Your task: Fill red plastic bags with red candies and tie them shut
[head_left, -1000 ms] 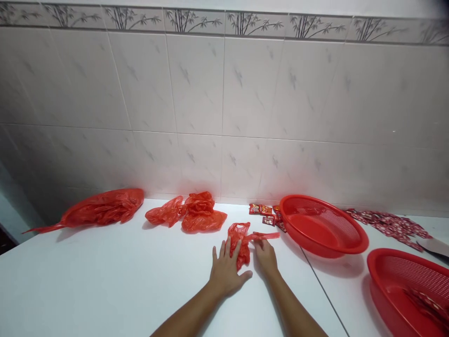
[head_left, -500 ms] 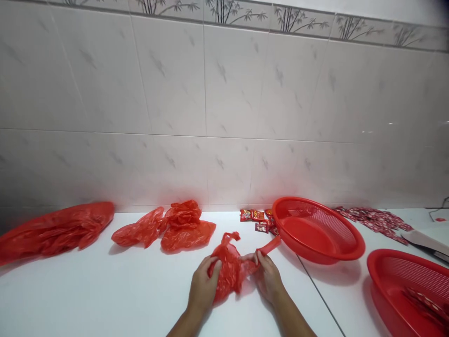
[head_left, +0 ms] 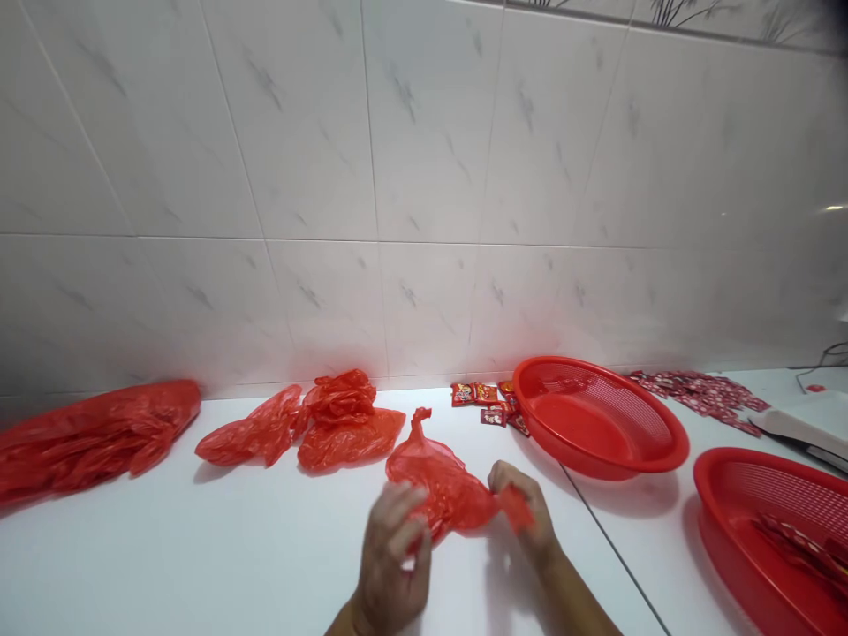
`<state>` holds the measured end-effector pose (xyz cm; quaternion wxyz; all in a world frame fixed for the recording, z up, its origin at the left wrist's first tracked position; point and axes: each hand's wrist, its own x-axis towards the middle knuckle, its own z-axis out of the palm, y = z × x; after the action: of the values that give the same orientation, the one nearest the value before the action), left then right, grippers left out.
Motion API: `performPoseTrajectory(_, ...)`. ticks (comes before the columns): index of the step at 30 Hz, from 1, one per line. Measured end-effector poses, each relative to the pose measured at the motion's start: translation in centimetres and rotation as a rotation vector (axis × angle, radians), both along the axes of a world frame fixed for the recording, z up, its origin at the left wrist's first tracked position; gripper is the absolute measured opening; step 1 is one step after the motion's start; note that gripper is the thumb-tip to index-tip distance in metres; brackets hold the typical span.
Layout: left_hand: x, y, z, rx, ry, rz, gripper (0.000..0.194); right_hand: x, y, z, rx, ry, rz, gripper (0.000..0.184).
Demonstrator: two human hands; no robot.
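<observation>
A crumpled red plastic bag (head_left: 441,486) lies on the white table in front of me, its twisted upper end pointing toward the wall. My right hand (head_left: 526,512) is closed around the bag's right handle, pulled out to the side, with a loose end hanging over the fingers. At the bag's lower left, my left hand (head_left: 396,552) is curled with thumb and fingers pinched together, a bit of red film between them. Motion blurs this hand. Whatever the bag contains is hidden.
More crumpled red bags (head_left: 348,424) lie at the back left, beside a big red bundle (head_left: 99,433). Small red packets (head_left: 473,395) sit by a red basket (head_left: 600,424). A second red basket (head_left: 719,530) holds packets at right. Many packets (head_left: 702,396) are spread behind.
The right hand has drawn the bag's handle right and down, stretching the bag sideways. My left hand has come lower, with its fingers now curled. The view has tilted down slightly.
</observation>
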<state>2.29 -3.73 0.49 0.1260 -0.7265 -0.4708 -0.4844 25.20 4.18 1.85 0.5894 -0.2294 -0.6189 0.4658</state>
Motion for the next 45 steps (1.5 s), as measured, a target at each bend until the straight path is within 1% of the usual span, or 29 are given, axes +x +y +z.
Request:
performPoseTrajectory(1, 0.2, -0.3, -0.1, -0.029, 0.139, -0.09, 0.044, -0.6, -1.0, 0.3, 0.09, -0.117, 0.024, 0.048)
performPoseTrajectory(2, 0.4, -0.4, 0.0, -0.079, 0.249, -0.126, 0.057, -1.3, -2.0, 0.4, 0.184, -0.21, 0.052, 0.049)
performPoseTrajectory(3, 0.5, -0.3, 0.2, -0.138, 0.327, -0.111, 0.069, -2.0, -2.9, 0.5, 0.276, -0.281, 0.085, 0.051)
performPoseTrajectory(5, 0.4, 0.1, 1.1, -0.248, 0.393, 0.004, 0.087, -3.3, -4.2, 0.3, 0.433, -0.373, 0.145, 0.056)
performPoseTrajectory(7, 0.2, 0.5, 2.2, -0.318, 0.41, 0.089, 0.091, -4.3, -4.9, -0.1, 0.543, -0.424, 0.197, 0.06)
performPoseTrajectory(8, 0.0, 0.7, 2.8, -0.335, 0.411, 0.11, 0.086, -4.7, -5.1, -0.2, 0.576, -0.437, 0.235, 0.061)
performPoseTrajectory(9, -0.2, 0.8, 3.2, -0.342, 0.405, 0.127, 0.076, -5.0, -5.3, -0.3, 0.59, -0.434, 0.277, 0.06)
performPoseTrajectory(10, -0.3, 0.9, 3.6, -0.339, 0.39, 0.149, 0.061, -5.2, -5.4, -0.2, 0.586, -0.422, 0.32, 0.058)
performPoseTrajectory(12, -0.4, 0.9, 3.9, -0.322, 0.345, 0.194, 0.034, -5.2, -5.6, 0.4, 0.516, -0.383, 0.394, 0.053)
performPoseTrajectory(14, -0.5, 0.9, 3.8, -0.294, 0.302, 0.224, 0.024, -4.9, -5.8, 1.2, 0.403, -0.335, 0.437, 0.05)
performPoseTrajectory(17, -0.7, 1.0, 3.0, -0.278, 0.235, 0.232, 0.013, -3.9, -5.6, 2.1, 0.277, -0.271, 0.432, 0.065)
performPoseTrajectory(19, -0.9, 1.2, 2.4, -0.323, 0.146, 0.24, 0.007, -3.4, -5.1, 2.2, 0.213, -0.305, 0.414, 0.079)
performPoseTrajectory(21, -1.1, 1.3, 1.8, -0.439, 0.007, 0.237, 0.005, -3.1, -4.5, 1.8, 0.14, -0.423, 0.394, 0.094)
performPoseTrajectory(23, -1.5, 1.6, 1.5, -0.593, -0.173, 0.171, 0.015, -3.0, -3.8, 1.0, 0.074, -0.551, 0.378, 0.1)
performPoseTrajectory(25, -2.0, 1.9, 1.5, -0.724, -0.385, 0.02, 0.035, -3.2, -3.0, 0.1, 0.051, -0.622, 0.36, 0.099)
performPoseTrajectory(27, -2.5, 2.1, 1.9, -0.798, -0.641, -0.173, 0.053, -3.4, -2.3, -1.1, 0.071, -0.638, 0.311, 0.102)
performPoseTrajectory(29, -2.8, 2.4, 2.4, -0.83, -0.894, -0.346, 0.058, -3.6, -1.8, -2.0, 0.116, -0.62, 0.211, 0.108)
performPoseTrajectory(30, -2.8, 2.5, 2.5, -0.834, -1.005, -0.396, 0.058, -3.7, -1.8, -2.4, 0.133, -0.608, 0.157, 0.11)
performPoseTrajectory(31, -2.8, 2.6, 2.6, -0.823, -1.104, -0.403, 0.056, -3.8, -1.8, -2.6, 0.133, -0.603, 0.107, 0.108)
performPoseTrajectory(32, -2.8, 2.7, 2.6, -0.802, -1.189, -0.371, 0.053, -3.8, -2.0, -2.6, 0.109, -0.611, 0.064, 0.104)
performPoseTrajectory(35, -3.0, 3.3, 2.1, -0.695, -1.343, -0.135, 0.044, -3.9, -2.5, -2.0, -0.082, -0.75, -0.051, 0.077)
performPoseTrajectory(36, -3.2, 3.5, 1.8, -0.659, -1.356, -0.064, 0.04, -4.0, -2.6, -1.6, -0.158, -0.816, -0.096, 0.069)
performPoseTrajectory(38, -3.7, 3.7, 1.4, -0.588, -1.336, 0.032, 0.031, -4.0, -2.5, -0.8, -0.274, -0.934, -0.187, 0.06)
performPoseTrajectory(40, -4.0, 3.5, 1.4, -0.485, -1.307, 0.088, 0.032, -4.0, -2.1, -0.1, -0.335, -1.032, -0.256, 0.061)
performPoseTrajectory(41, -3.9, 3.1, 1.6, -0.415, -1.268, 0.098, 0.036, -4.0, -1.9, 0.1, -0.353, -1.073, -0.274, 0.065)
performPoseTrajectory(42, -3.7, 2.5, 1.8, -0.318, -1.182, 0.094, 0.041, -3.9, -1.8, 0.4, -0.368, -1.106, -0.283, 0.073)
performPoseTrajectory(43, -3.3, 1.8, 2.2, -0.198, -1.036, 0.083, 0.045, -3.9, -1.8, 0.6, -0.378, -1.129, -0.281, 0.084)
performPoseTrajectory(44, -2.7, 1.0, 2.5, -0.063, -0.839, 0.062, 0.046, -3.8, -1.9, 0.8, -0.379, -1.146, -0.271, 0.097)
performPoseTrajectory(45, -1.9, 0.1, 2.9, 0.082, -0.595, 0.031, 0.043, -3.8, -2.1, 1.0, -0.373, -1.159, -0.253, 0.108)
